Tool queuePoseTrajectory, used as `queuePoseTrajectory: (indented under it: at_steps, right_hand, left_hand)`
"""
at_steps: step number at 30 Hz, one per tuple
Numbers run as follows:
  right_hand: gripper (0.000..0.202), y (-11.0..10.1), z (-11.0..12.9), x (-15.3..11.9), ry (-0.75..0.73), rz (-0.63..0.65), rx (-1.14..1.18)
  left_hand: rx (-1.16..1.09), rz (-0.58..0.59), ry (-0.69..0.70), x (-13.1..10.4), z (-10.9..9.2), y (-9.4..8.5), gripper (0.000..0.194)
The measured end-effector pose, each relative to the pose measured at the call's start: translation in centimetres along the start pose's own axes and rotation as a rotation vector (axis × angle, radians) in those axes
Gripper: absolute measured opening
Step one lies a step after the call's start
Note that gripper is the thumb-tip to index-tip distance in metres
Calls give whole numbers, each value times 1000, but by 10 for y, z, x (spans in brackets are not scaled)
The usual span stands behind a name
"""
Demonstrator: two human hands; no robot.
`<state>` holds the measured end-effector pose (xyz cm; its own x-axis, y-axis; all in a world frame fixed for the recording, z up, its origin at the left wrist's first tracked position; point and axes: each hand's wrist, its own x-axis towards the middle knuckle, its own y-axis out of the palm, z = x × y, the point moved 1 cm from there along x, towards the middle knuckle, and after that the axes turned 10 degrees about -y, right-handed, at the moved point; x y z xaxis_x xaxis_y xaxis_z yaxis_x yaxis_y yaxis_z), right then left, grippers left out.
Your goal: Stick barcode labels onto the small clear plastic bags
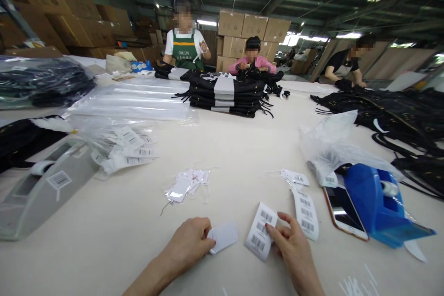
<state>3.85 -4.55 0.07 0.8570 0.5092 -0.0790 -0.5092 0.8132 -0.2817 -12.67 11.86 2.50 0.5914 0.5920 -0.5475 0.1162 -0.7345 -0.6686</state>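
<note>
- The left forearm (pixel 149 277), bare, rose from the bottom edge and slanted up to the right.
- The left wrist (pixel 169 259) ran nearly in line with it.
- The left hand (pixel 193 239) showed its back, fingers curled under, with the red-nailed thumb (pixel 209 244) closed in a pinch against the bent index finger (pixel 204 223).
- The right wrist (pixel 310 277), also bare, came up from the bottom edge and leaned leftward.
- The right hand (pixel 290 244) pinched too, its red-nailed thumb (pixel 274 235) pointing up and left, the index finger (pixel 288 219) bent above it.
- Both hands stood apart, roughly level, fingertips turned toward each other.
</note>
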Motion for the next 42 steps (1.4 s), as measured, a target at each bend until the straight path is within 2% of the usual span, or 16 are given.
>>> queuePoseTrajectory:
  at_steps: [4, 6, 7, 8, 10, 12, 15, 17, 19, 22, 26, 29, 33, 42]
  right_hand:
    - [52, 6, 15, -8, -32, 1, 279]
    - [54, 7, 26, -15, -47, 7, 318]
    - [53, 7, 30, -19, -54, 20, 334]
    - [51, 9, 34, -24, -59, 39, 349]
    - [44, 11, 37, -31, -73, 80, 359]
    - [36, 11, 36, -36, -166, 91, 271]
    - [29, 2, 33, -37, -574, 27, -111]
    - [33, -5, 33, -37, -836, 20, -358]
    - [39, -10, 34, -37, -948, 93, -446]
    - [36, -11, 39, -39, -904, 233, -356]
    - [18, -2, 42, -45, -669, 303, -156]
    - [13, 6, 40, -49, -558, 245, -40]
    - [14, 10, 37, -52, -556, 173, -16]
    - [21, 8, 35, -51, -452, 179, 83]
  left_hand:
    - [230, -267, 133, -15, -9, -7, 21]
    - [136, -351, 226, -22, -19, -7, 25]
    - [27, -334, 253, -25, -26, -4, 28]
    - [-108, -264, 257, -26, -32, 0, 30]
    - [-414, -37, 214, -26, -45, 12, 28]
    - [-723, 185, 165, -24, -54, 27, 23]
    - [-1055, 355, 160, -21, -58, 43, 27]
    - [-1125, 425, 174, -22, -58, 46, 32]
    - [-1115, 462, 207, -25, -58, 44, 31]
    - [-1062, 437, 244, -30, -61, 36, 25]
    - [-992, 360, 220, -34, -63, 33, 19]
    - [-906, 297, 215, -32, -61, 37, 21]
    - [-829, 267, 269, -31, -62, 41, 23]
    - [-770, 280, 332, -33, -62, 39, 17]
